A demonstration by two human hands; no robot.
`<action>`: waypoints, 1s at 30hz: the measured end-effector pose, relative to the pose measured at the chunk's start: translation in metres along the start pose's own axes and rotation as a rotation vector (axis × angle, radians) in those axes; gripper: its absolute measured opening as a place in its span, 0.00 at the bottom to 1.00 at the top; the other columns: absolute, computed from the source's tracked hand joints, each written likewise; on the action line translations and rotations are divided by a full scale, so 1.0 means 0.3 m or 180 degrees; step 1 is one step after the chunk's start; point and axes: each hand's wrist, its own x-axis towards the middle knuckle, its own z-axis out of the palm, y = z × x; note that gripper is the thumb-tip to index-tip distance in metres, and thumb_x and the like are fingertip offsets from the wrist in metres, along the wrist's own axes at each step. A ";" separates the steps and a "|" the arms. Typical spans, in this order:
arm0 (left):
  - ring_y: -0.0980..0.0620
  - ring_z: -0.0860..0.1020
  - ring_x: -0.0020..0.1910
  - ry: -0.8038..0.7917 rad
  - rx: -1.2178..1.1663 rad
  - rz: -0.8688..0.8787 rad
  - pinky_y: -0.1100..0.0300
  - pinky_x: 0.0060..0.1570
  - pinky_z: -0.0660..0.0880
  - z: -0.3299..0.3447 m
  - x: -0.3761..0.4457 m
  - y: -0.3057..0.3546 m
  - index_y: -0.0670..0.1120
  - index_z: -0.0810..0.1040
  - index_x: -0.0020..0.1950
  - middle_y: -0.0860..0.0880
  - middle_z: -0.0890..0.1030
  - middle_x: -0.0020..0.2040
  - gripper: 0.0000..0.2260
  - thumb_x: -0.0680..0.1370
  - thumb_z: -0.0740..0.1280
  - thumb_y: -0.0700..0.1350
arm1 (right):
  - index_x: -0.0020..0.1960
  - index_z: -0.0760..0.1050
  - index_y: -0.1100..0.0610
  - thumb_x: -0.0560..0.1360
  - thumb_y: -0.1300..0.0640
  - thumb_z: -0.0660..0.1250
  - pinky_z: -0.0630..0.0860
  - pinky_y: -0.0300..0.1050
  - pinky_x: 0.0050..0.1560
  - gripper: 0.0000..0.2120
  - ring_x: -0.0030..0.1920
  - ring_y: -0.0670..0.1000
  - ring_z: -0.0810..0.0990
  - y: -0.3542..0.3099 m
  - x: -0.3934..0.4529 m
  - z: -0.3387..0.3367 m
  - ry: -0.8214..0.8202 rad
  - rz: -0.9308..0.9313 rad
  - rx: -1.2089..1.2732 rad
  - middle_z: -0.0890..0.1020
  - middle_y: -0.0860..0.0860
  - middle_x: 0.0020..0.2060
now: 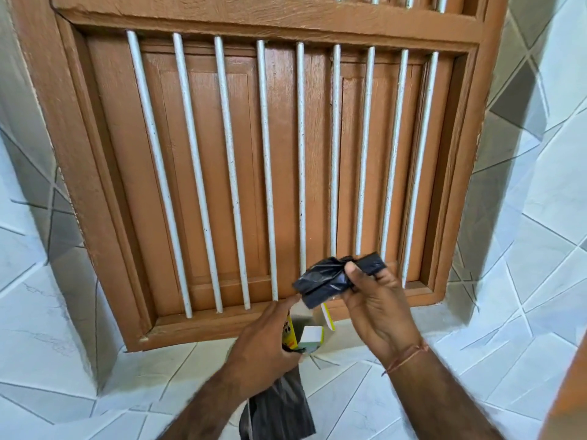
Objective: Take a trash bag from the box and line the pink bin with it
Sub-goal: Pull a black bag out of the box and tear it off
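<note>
Tiles in pale grey and white with dark angled lines cover the sill (365,395) below us and the walls on both sides. Straight ahead we face a brown wooden window shutter (222,173), closed, with a row of white-painted vertical metal bars (266,173) standing in front of it inside a thick brown frame. At the far right edge an orange-brown blurred surface cuts into view; we cannot tell what it is.

On the sill, just under the frame, stands a small yellow and white cardboard box (313,336) with its top flaps open. Our left hand (270,347) covers most of its left side, fingers curled around it, so the printing is largely hidden. Beneath that wrist a dark grey crinkled sheet of plastic (279,411) hangs down over the sill edge.

Our right hand (378,303), with a thin reddish thread around the wrist, pinches a folded black plastic trash bag (330,277) between thumb and fingers. The bag is held above the box, in front of the lower bars, still compactly folded, glossy and creased, one end bunched.
</note>
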 end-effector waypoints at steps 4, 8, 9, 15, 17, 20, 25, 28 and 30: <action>0.59 0.73 0.60 0.0341 -0.0323 -0.0118 0.63 0.58 0.73 -0.032 -0.032 0.019 0.59 0.63 0.71 0.60 0.72 0.64 0.37 0.66 0.76 0.54 | 0.41 0.77 0.61 0.57 0.60 0.78 0.82 0.48 0.44 0.16 0.40 0.56 0.82 0.064 -0.033 0.013 0.0055 0.0026 -0.0600 0.83 0.57 0.36; 0.61 0.71 0.62 0.0357 -0.0192 0.0017 0.64 0.61 0.71 -0.056 -0.061 0.025 0.58 0.61 0.73 0.61 0.70 0.65 0.38 0.67 0.75 0.54 | 0.45 0.73 0.59 0.65 0.63 0.78 0.80 0.48 0.44 0.15 0.40 0.53 0.80 0.071 -0.061 -0.012 0.0080 -0.0319 -0.1752 0.81 0.57 0.38; 0.61 0.71 0.61 0.0354 -0.0154 0.0032 0.64 0.61 0.71 -0.058 -0.065 0.031 0.59 0.61 0.73 0.61 0.70 0.65 0.37 0.68 0.75 0.54 | 0.47 0.72 0.58 0.68 0.67 0.75 0.80 0.44 0.43 0.14 0.40 0.51 0.80 0.075 -0.063 -0.014 0.0112 -0.0329 -0.2107 0.81 0.56 0.38; 0.61 0.72 0.60 0.0414 -0.0033 0.0030 0.65 0.59 0.73 -0.042 -0.061 0.045 0.61 0.62 0.70 0.61 0.71 0.64 0.32 0.71 0.73 0.50 | 0.47 0.71 0.52 0.69 0.64 0.75 0.80 0.48 0.44 0.15 0.42 0.55 0.78 0.097 -0.092 -0.019 0.0135 -0.0568 -0.3370 0.79 0.56 0.40; 0.60 0.73 0.59 0.0411 0.0155 0.0080 0.67 0.56 0.73 -0.044 -0.061 0.052 0.62 0.61 0.70 0.62 0.70 0.65 0.30 0.72 0.72 0.51 | 0.46 0.71 0.55 0.70 0.66 0.74 0.81 0.52 0.44 0.14 0.40 0.55 0.78 0.111 -0.102 -0.012 0.0286 -0.0435 -0.3036 0.79 0.62 0.41; 0.58 0.75 0.57 0.0428 0.0335 0.0114 0.65 0.53 0.74 -0.052 -0.064 0.059 0.62 0.59 0.71 0.61 0.68 0.66 0.31 0.72 0.69 0.53 | 0.45 0.71 0.56 0.70 0.67 0.73 0.82 0.62 0.45 0.12 0.39 0.54 0.78 0.123 -0.116 0.005 0.0441 -0.0292 -0.2656 0.78 0.64 0.40; 0.54 0.77 0.54 0.0398 0.0824 0.0195 0.66 0.45 0.74 -0.044 -0.075 0.082 0.60 0.49 0.76 0.57 0.64 0.70 0.36 0.74 0.66 0.59 | 0.44 0.70 0.55 0.70 0.66 0.73 0.78 0.40 0.38 0.13 0.34 0.45 0.75 0.106 -0.125 0.041 0.0573 -0.0621 -0.2790 0.77 0.55 0.35; 0.52 0.78 0.52 0.0418 0.1139 0.0165 0.61 0.46 0.76 -0.022 -0.071 0.080 0.58 0.41 0.77 0.56 0.61 0.72 0.41 0.74 0.65 0.61 | 0.45 0.70 0.57 0.71 0.67 0.72 0.76 0.35 0.34 0.12 0.31 0.42 0.75 0.099 -0.132 0.053 0.0553 -0.0666 -0.2695 0.77 0.52 0.34; 0.53 0.79 0.51 0.0445 0.1055 0.0066 0.61 0.47 0.78 -0.013 -0.071 0.075 0.60 0.37 0.76 0.56 0.61 0.73 0.42 0.74 0.66 0.60 | 0.46 0.70 0.57 0.71 0.67 0.72 0.76 0.34 0.35 0.12 0.33 0.42 0.76 0.095 -0.136 0.058 0.0523 -0.0711 -0.2722 0.78 0.52 0.35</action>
